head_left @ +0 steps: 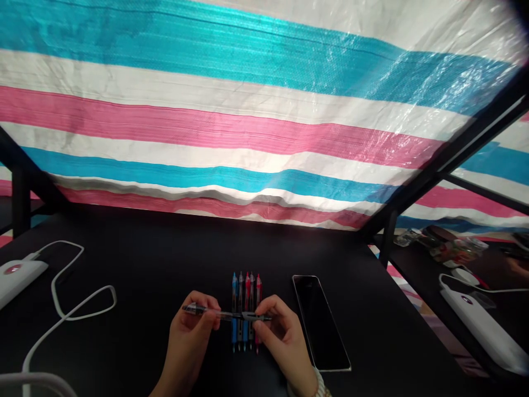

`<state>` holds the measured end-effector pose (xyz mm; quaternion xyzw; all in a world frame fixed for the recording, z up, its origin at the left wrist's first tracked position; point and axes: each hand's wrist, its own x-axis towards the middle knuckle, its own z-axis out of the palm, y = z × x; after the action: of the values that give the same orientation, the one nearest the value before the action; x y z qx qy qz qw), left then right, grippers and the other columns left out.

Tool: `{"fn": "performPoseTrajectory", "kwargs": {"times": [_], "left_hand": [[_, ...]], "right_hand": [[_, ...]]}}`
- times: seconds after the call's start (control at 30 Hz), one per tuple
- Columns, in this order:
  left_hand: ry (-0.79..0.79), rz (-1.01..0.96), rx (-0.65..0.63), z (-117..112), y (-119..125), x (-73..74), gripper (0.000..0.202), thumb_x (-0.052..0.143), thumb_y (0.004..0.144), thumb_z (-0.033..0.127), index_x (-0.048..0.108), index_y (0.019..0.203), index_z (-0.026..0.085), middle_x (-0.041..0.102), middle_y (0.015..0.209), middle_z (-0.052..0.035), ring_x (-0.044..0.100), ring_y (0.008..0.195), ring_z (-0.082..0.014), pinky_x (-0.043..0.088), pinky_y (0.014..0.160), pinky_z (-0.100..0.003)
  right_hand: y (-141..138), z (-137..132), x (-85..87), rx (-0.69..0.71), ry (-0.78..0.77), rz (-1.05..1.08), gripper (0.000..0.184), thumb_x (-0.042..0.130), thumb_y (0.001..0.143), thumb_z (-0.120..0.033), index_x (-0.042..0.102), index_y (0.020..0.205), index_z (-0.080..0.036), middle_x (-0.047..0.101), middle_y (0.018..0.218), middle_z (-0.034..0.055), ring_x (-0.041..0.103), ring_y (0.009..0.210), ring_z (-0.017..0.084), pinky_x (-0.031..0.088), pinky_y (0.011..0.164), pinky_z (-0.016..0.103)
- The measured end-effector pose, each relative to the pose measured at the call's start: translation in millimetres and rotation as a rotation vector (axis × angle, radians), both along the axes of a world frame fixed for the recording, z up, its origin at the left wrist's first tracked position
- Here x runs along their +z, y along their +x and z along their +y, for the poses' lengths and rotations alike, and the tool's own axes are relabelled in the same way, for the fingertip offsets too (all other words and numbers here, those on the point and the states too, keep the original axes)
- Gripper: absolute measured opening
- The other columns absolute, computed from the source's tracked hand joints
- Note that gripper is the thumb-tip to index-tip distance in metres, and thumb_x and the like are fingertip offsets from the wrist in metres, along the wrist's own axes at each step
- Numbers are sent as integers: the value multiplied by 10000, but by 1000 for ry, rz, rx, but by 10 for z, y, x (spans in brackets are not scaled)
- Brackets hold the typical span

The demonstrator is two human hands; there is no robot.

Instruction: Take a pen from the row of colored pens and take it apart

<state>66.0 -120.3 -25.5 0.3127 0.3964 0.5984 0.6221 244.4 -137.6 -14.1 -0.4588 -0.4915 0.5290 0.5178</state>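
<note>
Black tabletop [136, 253] under a striped blue, pink and white tarpaulin [215, 127]. Left hand [190, 333] and right hand [283, 339] grip a dark pen [231, 315] crosswise above a row of blue and red pens [245, 336], smartphone [320, 322] just right.

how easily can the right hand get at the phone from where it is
Probably easily: the right hand sits just left of the black smartphone, with nothing standing between them, though it is pinching a dark pen and would likely need to let go first.

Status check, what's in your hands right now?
Left hand and right hand both on a clear-barrelled pen. Held level above a row of blue and red pens. Smartphone to the right, not touching.
</note>
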Motion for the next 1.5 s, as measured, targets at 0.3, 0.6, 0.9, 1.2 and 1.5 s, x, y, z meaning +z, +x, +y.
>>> {"fn": "performPoseTrajectory", "kwargs": {"times": [0.3, 0.6, 0.9, 1.2, 1.5], "left_hand": [[-129, -215, 78, 54, -29, -47, 247, 833, 683, 274, 619, 787, 208, 623, 853, 19, 574, 697, -85, 522, 674, -170], [-244, -346, 130, 98, -35, -100, 273, 871, 627, 257, 677, 807, 186, 630, 863, 5, 602, 681, -83, 556, 628, -154], [-299, -355, 131, 94, -31, -14, 346, 903, 562, 267, 676, 812, 191, 640, 840, 9, 608, 661, -83, 557, 607, -148], [-304, -392, 130, 93, -41, -28, 334, 910, 548, 250, 682, 787, 199, 638, 829, 17, 599, 650, -76, 553, 602, -147], [-163, -313, 69, 73, -30, -34, 243, 852, 661, 254, 656, 792, 196, 611, 820, 16, 566, 652, -68, 530, 636, -153]], "right_hand": [[75, -13, -42, -110, -5, 115, 213, 682, 851, -363, 562, 851, -187, 509, 758, -10, 476, 607, 113, 388, 565, 237], [81, 10, -113, -157, -13, 357, 133, 671, 863, -292, 584, 843, -194, 461, 774, -16, 467, 603, 104, 396, 555, 240], [85, 4, -82, -186, -42, 436, 146, 684, 834, -310, 600, 836, -192, 443, 769, -2, 447, 632, 128, 434, 541, 252], [94, 10, -101, -173, -35, 437, 138, 681, 841, -310, 604, 834, -195, 459, 754, -6, 450, 623, 122, 435, 544, 247], [88, -6, -108, -167, 30, 288, 133, 656, 876, -307, 582, 860, -198, 495, 791, -6, 496, 609, 111, 420, 569, 247]]}}
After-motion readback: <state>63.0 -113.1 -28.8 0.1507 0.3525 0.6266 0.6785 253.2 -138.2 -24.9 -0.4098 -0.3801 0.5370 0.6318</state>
